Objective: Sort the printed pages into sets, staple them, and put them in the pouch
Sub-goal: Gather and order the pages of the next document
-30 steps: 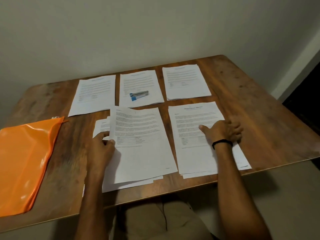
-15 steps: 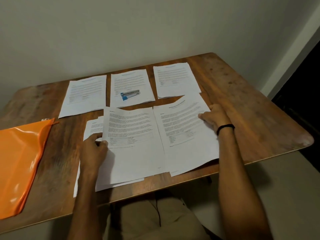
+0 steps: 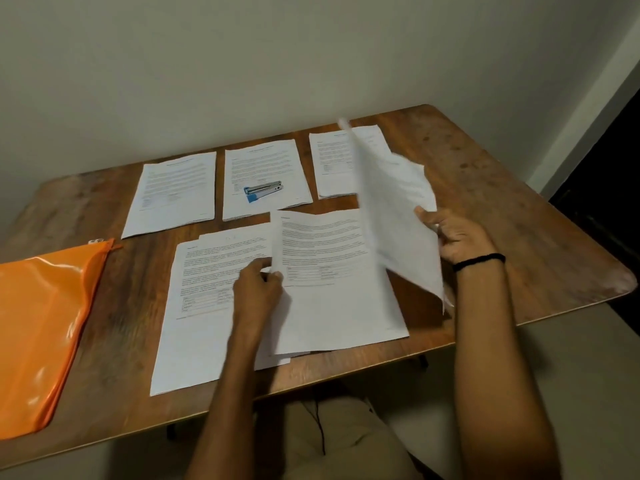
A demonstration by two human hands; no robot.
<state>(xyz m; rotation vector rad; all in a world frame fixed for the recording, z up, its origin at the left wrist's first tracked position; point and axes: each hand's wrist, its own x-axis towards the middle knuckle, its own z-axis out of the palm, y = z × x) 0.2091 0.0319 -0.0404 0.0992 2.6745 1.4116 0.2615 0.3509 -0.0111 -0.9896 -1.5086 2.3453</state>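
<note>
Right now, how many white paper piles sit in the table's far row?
3: left white printed pile, middle pile under the blue-and-silver stapler, right pile partly hidden behind lifted sheets.

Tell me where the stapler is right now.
In the head view, the stapler lies on the middle stack of the far row, beyond the left hand and right of the pouch.

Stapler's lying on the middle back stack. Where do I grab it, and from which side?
Pinch the stapler across its width at mid-body, coming straight down from above: it lies flat on the middle stack, long axis roughly left-right, with bare paper all round it.
</note>
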